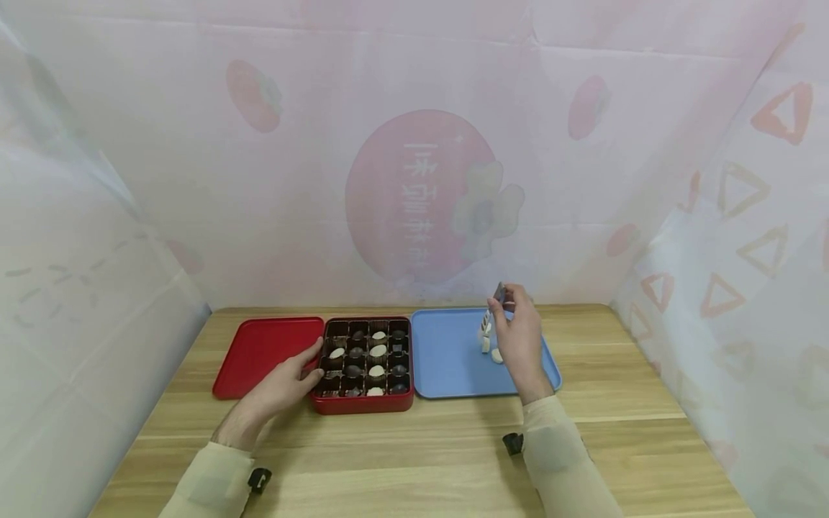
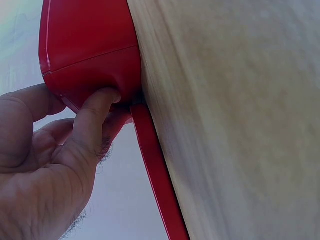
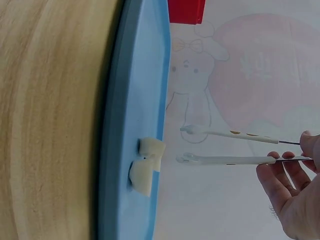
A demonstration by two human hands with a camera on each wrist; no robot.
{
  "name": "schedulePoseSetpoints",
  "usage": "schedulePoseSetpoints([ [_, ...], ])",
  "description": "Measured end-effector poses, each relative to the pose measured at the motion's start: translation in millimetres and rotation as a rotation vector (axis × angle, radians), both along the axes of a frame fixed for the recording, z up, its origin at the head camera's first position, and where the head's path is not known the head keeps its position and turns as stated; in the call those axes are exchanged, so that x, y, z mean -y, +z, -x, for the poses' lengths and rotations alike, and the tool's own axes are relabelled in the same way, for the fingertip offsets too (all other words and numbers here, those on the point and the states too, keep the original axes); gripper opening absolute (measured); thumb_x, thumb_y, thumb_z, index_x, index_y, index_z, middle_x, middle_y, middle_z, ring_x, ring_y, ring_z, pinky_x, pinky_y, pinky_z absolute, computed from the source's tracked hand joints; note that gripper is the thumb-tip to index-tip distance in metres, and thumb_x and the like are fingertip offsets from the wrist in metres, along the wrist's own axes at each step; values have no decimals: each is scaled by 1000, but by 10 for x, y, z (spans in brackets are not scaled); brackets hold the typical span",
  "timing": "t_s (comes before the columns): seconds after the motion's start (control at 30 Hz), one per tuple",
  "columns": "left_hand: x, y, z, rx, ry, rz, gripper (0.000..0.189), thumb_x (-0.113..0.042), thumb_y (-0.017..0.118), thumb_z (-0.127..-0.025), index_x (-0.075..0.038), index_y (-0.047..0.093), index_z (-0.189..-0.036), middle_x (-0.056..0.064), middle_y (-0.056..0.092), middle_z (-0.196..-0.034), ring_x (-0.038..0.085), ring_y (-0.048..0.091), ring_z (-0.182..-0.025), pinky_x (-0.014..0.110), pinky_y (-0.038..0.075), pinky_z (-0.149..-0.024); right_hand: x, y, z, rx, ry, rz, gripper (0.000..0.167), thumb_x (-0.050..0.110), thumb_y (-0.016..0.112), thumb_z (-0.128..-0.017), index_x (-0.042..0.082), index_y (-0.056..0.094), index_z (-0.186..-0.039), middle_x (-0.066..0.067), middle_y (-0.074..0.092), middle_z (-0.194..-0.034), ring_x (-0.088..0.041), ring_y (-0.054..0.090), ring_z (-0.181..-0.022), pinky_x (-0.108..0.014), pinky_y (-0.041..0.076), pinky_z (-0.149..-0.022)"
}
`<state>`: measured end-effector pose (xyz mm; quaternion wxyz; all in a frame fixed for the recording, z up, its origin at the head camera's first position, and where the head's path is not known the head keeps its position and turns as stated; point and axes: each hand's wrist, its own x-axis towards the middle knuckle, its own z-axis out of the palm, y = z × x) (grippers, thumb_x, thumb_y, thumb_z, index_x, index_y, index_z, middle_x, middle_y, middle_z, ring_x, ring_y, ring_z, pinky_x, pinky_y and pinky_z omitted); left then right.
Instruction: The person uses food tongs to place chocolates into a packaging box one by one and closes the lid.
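Observation:
My left hand point(image 1: 278, 385) rests against the left side of a red tin point(image 1: 363, 406), thumb and fingers spread along its wall. A dark divided insert fills the tin, with dark and white chocolates point(image 1: 378, 351) in several compartments. Over the blue tray point(image 1: 447, 374), my right hand point(image 1: 520, 338) grips a pair of tongs point(image 3: 230, 160) with pale arms and clear tips. The tongs point down with their tips apart and nothing between them. Below the tips, two white chocolates point(image 3: 141, 176) lie close together on the tray.
A flat red lid point(image 1: 278, 352) lies left of the tin, and the blue tray sits right beside the tin's other side. All stand toward the back of a wooden table point(image 1: 414, 460). Printed fabric walls point(image 1: 311, 216) enclose the back and sides.

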<state>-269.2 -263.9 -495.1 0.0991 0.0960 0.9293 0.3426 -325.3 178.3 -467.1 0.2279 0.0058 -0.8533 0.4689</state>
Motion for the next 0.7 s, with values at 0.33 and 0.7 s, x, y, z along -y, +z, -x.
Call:
schedulePoseSetpoints([
  [0.33,-2,-3,5,-2,-1,-1,77,-17,65,-120,3,27,-184,33,33,-188,58,41,-171,74,42,-138,-57,-145,78,49,-33,-33,32,19,76,-117,2,68,-142,-26,79,-139,-46,81,-127,-61,71,-104],
  [0.7,1,-5,9,4,-3,-9,78,-17,65,-120,3,26,-184,34,32,-188,59,39,-172,75,41,-138,-88,-258,142,42,-25,-77,26,14,70,-119,0,69,-141,-27,79,-134,-46,82,-126,-61,71,-105],
])
